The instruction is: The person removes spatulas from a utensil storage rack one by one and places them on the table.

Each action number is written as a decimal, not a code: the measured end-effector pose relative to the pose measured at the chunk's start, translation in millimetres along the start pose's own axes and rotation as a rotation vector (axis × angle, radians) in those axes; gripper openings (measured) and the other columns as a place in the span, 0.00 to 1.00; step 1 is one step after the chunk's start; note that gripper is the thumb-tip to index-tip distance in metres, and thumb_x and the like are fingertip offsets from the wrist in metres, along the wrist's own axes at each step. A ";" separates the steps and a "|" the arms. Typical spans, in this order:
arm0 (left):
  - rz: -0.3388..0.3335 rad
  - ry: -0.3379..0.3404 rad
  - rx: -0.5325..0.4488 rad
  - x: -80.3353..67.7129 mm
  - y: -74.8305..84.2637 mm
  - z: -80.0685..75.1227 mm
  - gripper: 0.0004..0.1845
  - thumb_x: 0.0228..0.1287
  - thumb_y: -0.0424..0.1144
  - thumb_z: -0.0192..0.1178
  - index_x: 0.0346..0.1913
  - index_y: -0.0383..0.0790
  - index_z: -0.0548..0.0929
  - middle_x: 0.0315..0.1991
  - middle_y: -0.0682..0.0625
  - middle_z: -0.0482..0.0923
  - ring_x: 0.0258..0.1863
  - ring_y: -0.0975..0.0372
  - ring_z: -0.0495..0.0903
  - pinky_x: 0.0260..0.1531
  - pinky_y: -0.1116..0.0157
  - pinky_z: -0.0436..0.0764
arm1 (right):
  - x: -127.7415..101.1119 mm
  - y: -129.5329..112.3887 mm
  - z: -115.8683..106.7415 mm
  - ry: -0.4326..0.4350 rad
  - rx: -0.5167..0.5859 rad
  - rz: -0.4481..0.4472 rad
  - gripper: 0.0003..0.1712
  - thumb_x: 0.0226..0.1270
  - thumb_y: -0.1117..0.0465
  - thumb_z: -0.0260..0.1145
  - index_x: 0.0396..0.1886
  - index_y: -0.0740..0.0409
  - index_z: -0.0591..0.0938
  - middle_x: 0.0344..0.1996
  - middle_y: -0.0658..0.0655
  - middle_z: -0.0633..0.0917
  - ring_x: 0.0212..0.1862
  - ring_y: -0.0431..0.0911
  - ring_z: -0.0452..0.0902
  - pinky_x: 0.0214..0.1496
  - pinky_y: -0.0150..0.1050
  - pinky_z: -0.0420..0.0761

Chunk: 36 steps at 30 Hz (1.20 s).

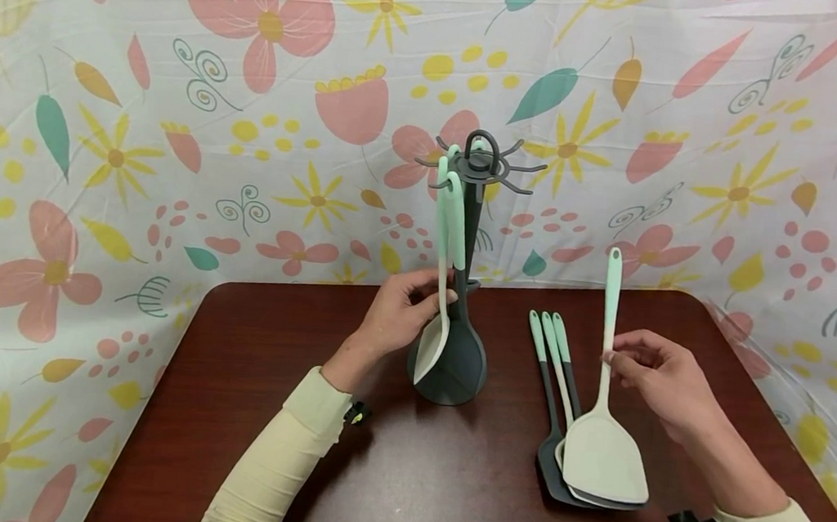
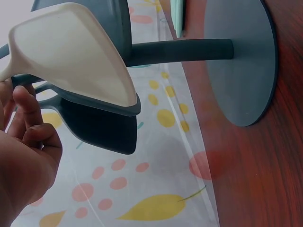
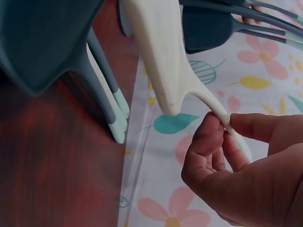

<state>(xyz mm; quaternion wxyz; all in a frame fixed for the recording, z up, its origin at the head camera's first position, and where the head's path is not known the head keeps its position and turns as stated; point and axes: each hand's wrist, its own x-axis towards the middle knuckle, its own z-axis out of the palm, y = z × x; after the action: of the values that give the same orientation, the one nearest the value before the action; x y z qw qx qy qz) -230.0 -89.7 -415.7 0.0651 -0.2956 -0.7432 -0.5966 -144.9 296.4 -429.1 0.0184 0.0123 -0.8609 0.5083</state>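
Observation:
A dark rotating-style utensil stand with a round base rises from the table, its top ringed with hooks. From the hooks at its left hang a cream spatula and dark utensils with mint handles. My left hand pinches the neck of that cream spatula, its dark neighbours just behind. At the right, my right hand pinches the handle of a cream turner between thumb and fingers. The turner's broad head is over a pile of utensils, whose mint handles point toward the wall.
The brown table reaches back to a flower-patterned cloth that hangs behind it. Several bare hooks stick out on the stand's right side. The pile lies to the right of the stand.

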 end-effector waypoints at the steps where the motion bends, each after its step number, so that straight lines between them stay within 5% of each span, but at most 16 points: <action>1: 0.001 0.000 -0.001 0.1 -0.3 0.1 0.14 0.75 0.39 0.68 0.59 0.46 0.90 0.44 0.52 0.92 0.35 0.59 0.85 0.32 0.63 0.81 | 0.8 1.7 0.0 -0.011 0.005 0.010 0.18 0.81 0.59 0.66 0.58 0.69 0.80 0.37 0.46 0.90 0.37 0.44 0.83 0.37 0.35 0.84; 23: -0.014 -0.004 -0.008 -0.4 0.2 0.2 0.14 0.75 0.40 0.68 0.59 0.46 0.90 0.45 0.52 0.92 0.36 0.59 0.86 0.33 0.63 0.82 | 12.4 27.3 5.7 -0.122 0.052 0.105 0.19 0.82 0.60 0.64 0.58 0.72 0.78 0.35 0.48 0.89 0.34 0.45 0.79 0.35 0.40 0.83; 36: -0.019 0.002 0.006 -0.8 1.3 0.4 0.14 0.75 0.41 0.68 0.59 0.46 0.90 0.44 0.52 0.92 0.36 0.59 0.86 0.33 0.63 0.82 | 14.6 39.4 11.3 -0.167 -0.032 0.165 0.20 0.84 0.58 0.62 0.59 0.74 0.79 0.40 0.57 0.89 0.37 0.45 0.82 0.37 0.40 0.84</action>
<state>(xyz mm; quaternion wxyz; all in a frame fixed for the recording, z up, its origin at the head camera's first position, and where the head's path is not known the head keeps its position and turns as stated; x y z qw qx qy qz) -228.6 -89.4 -415.0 0.0609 -0.2879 -0.7478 -0.5951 -161.3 305.5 -468.3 -0.0948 -0.0165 -0.8654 0.4917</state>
